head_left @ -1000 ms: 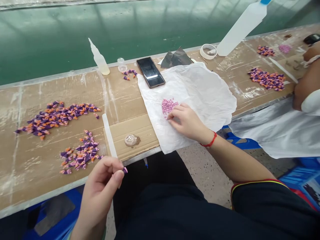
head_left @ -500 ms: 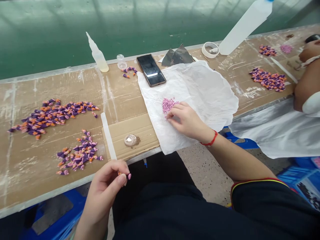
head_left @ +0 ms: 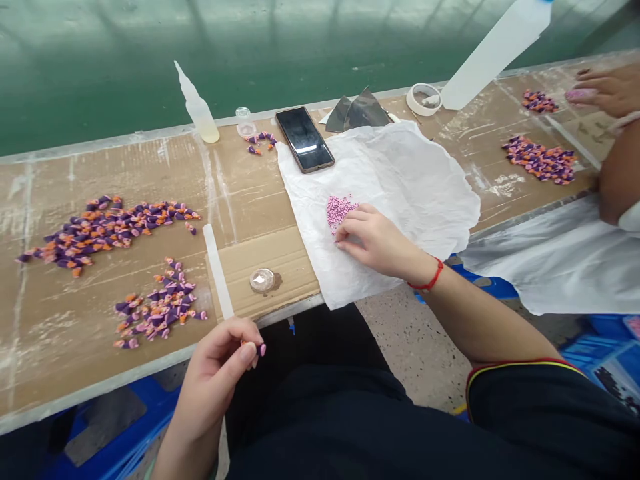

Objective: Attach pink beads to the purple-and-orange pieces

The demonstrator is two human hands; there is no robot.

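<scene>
My left hand (head_left: 220, 363) hovers just below the bench's front edge, its thumb and fingers pinched on a small purple and orange piece (head_left: 259, 348). My right hand (head_left: 374, 241) rests on a crumpled white paper sheet (head_left: 400, 193), fingertips curled and pinched at the edge of a small heap of tiny pink beads (head_left: 338, 209). Whether a bead sits between those fingertips is too small to see. Two heaps of purple and orange pieces lie left of me: a large one (head_left: 100, 230) and a smaller one (head_left: 160, 307).
A white strip (head_left: 217, 270), a small clear cup (head_left: 262, 280), a black phone (head_left: 305, 139), a squeeze bottle (head_left: 199, 110), a tape roll (head_left: 423, 99) and a tall white bottle (head_left: 495, 53) are on the cardboard-covered bench (head_left: 250, 193). Another person's hand (head_left: 603, 87) reaches in at the far right.
My left hand has drifted slightly right and lower with the piece. My right hand stays at the beads. The other person's hand has stretched out over the bench.
</scene>
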